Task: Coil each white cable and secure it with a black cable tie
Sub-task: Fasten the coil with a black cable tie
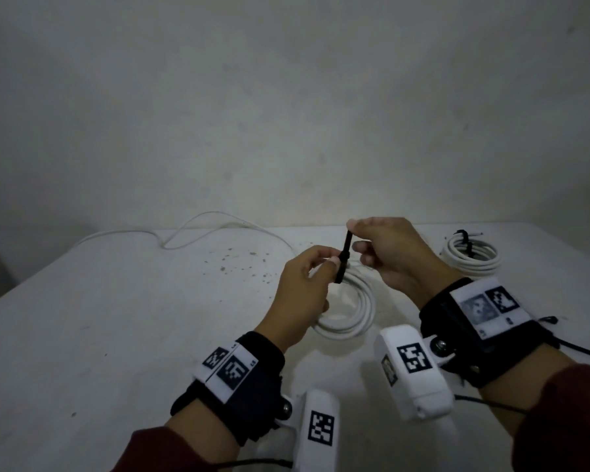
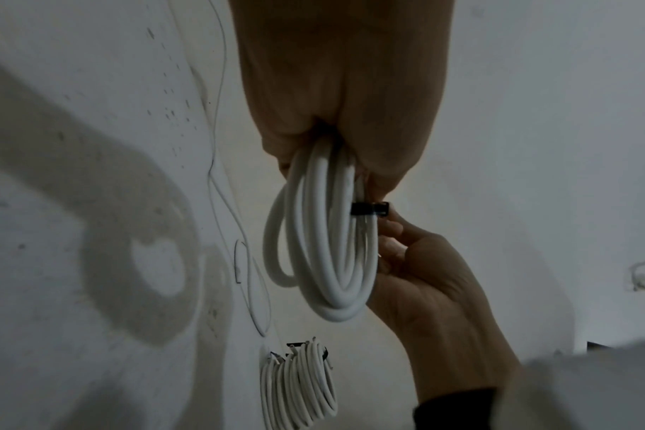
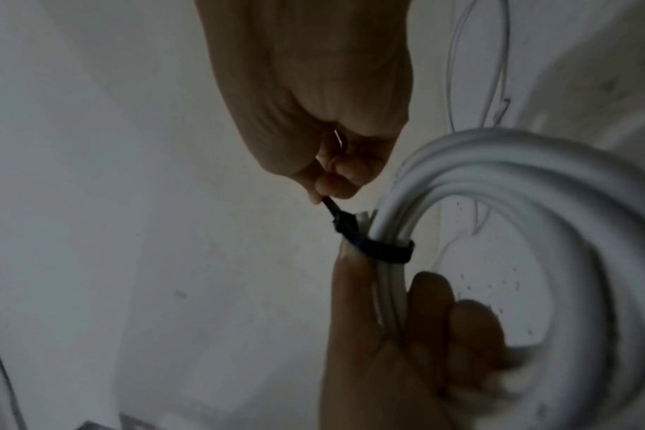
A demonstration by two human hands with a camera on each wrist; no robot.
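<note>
Above the middle of the white worktop (image 1: 116,318), the left hand (image 1: 298,287) grips a coiled white cable (image 1: 351,311). The right hand (image 1: 389,257) pinches the black cable tie (image 1: 343,258) wrapped around it. A tied coil (image 1: 470,253) lies near the far right edge.

Dim, grainy lighting throughout. Wide-angle bending at edges. Left wrist view: a hard shadow falls on the table (image 2: 92,203). Right wrist view: lower right blurred, soft focus.
</note>
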